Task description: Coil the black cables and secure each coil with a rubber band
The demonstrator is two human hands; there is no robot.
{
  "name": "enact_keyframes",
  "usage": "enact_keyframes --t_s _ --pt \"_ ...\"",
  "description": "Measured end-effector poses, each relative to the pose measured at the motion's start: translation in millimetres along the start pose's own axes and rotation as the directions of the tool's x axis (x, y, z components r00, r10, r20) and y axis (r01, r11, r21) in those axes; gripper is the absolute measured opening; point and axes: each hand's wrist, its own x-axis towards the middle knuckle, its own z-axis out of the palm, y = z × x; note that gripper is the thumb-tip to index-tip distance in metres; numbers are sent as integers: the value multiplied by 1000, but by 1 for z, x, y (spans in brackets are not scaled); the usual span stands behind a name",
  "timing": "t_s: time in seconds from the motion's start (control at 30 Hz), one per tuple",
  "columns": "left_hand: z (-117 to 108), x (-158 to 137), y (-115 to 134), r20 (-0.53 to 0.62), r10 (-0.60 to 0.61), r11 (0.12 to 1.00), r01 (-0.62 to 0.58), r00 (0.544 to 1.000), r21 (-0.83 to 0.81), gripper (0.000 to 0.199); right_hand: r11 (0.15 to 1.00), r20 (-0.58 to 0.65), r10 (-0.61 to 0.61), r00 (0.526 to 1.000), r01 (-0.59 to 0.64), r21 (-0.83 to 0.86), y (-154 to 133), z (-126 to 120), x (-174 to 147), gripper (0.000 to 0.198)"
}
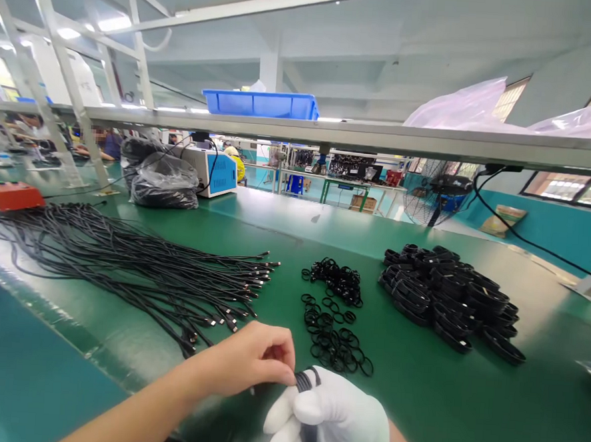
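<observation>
My right hand, in a white glove, grips a coiled black cable; its loops show at the fingertips and more black shows below the thumb. My bare left hand meets it there, thumb and fingers pinched at the coil's edge. Exactly what lies between those fingertips is partly hidden. A small light tip pokes out beneath the left hand. Just beyond the hands lie loose black rubber rings, with a denser heap of rings behind. Left of them spread many straight black cables, connector ends pointing right.
Coiled black cables are piled on the right of the green table. Farther back stand a plastic bag, a blue-and-white machine and an orange box. An overhead shelf carries a blue bin. Other people sit far left.
</observation>
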Motion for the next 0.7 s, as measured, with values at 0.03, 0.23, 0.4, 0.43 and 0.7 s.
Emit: enact_keyframes --t_s 0.03,0.23,0.4,0.43,0.7 --pt "4 2 -5 17 -34 993 36 999 -114 10 1000 6 -9 1000 9 -5 -1 2 -2 37" --pt "42 14 -35 -148 33 861 -104 988 -497 35 991 -51 -118 992 114 -69 0 -1 -2 35" --pt "47 14 -26 -199 53 859 -146 979 -491 28 968 -148 -204 968 177 -176 -8 3 -3 34" --pt "45 12 -22 -188 46 876 -130 981 -465 23 965 -145 -198 970 166 -203 -12 5 -5 34" --pt "60 -6 -1 -324 40 977 -105 945 -184 12 805 -213 1 977 -128 -580 -37 18 -26 36"
